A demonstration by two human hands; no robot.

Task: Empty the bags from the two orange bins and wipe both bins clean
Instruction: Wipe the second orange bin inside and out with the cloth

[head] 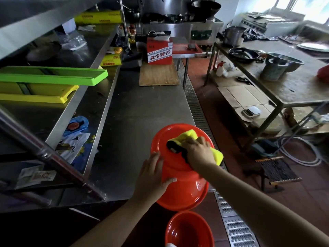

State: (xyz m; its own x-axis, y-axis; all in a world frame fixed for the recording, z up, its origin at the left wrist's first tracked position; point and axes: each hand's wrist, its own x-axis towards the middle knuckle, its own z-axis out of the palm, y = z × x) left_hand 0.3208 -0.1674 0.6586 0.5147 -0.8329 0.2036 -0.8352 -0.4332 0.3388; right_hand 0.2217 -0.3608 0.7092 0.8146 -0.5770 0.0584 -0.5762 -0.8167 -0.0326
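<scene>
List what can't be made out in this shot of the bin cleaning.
- Head view: upturned orange bin, inside faces away, its cleanliness unseen.
- Base of that bin, partly covered by the yellow cloth and right hand.
- Second orange bin, cut off by the bottom edge.
- Left hand, palm contact hidden.
- Removed bags: none identifiable.

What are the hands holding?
Right hand grips the yellow cloth bunched on the upturned orange bin's base; left hand steadies the bin's side.
</scene>
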